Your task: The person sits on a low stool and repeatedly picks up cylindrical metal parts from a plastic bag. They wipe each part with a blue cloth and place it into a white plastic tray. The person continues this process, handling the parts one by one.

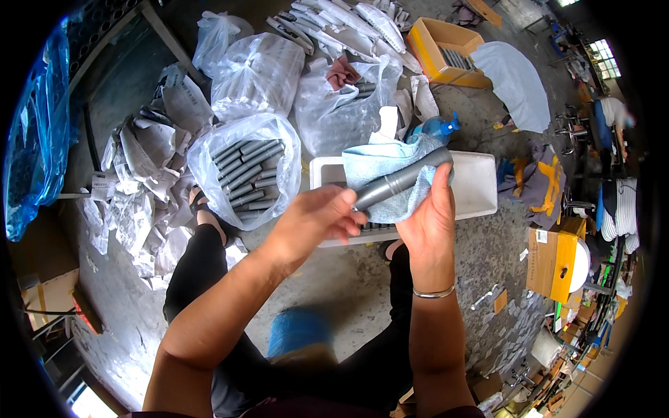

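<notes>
A dark grey metal tube slants across in front of me, its right end higher than its left. My left hand pinches the tube's lower left end. My right hand grips the other end, the thumb lying along it. A light blue cloth is bunched behind and under the tube in that same hand. Beneath them stands a white plastic bin, with more grey tubes showing at its near side. The hands and cloth hide much of the bin's inside.
Left of the bin, an open clear plastic bag holds several grey tubes. Crumpled paper spreads further left. Behind are a full bag, wrapped bundles and a cardboard box. A blue bottle stands behind the bin.
</notes>
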The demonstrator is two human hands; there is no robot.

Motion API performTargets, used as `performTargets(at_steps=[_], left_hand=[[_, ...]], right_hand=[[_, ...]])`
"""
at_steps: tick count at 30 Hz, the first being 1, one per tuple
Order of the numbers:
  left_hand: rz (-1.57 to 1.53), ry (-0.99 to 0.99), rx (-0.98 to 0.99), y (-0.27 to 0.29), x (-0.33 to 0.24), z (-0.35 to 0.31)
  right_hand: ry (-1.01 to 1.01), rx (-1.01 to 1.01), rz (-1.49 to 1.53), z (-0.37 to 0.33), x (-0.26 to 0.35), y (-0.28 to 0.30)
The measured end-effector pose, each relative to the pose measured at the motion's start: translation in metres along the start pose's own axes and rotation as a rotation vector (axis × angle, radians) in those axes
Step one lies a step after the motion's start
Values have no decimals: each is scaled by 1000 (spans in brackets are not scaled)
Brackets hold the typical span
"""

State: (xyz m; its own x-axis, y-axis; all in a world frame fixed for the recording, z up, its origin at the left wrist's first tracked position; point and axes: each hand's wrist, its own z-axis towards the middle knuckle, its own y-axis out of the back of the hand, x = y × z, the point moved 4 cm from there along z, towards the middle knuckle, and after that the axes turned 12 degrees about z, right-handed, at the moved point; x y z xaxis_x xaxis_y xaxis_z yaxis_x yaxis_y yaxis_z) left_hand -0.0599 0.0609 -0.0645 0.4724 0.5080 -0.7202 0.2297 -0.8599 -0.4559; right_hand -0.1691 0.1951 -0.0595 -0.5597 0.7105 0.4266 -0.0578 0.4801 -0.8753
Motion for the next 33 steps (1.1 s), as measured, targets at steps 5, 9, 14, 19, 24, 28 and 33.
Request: performTargets(at_steps=[5, 9, 14, 19, 24, 28, 33], left_hand=[[4, -53, 7, -1, 4, 0], [65, -172, -72, 1, 6, 1], [162, -310, -157, 1, 5, 1], [316, -359, -270, 0, 2, 1], [374, -391, -322, -2, 0, 1], [499, -507, -431, 1, -2, -2], [647, -480, -500, 5, -8, -10]], right_hand=[[17, 34, -47, -3, -1, -4], [9, 27, -43, -5, -8, -3], [-21, 35, -47, -7, -15, -3], [-71, 39, -72, -15, -24, -18], [-83, 26, -109, -16, -29, -14], [-124, 43, -134, -19, -37, -19], [-131, 79, -125, -21, -47, -26]])
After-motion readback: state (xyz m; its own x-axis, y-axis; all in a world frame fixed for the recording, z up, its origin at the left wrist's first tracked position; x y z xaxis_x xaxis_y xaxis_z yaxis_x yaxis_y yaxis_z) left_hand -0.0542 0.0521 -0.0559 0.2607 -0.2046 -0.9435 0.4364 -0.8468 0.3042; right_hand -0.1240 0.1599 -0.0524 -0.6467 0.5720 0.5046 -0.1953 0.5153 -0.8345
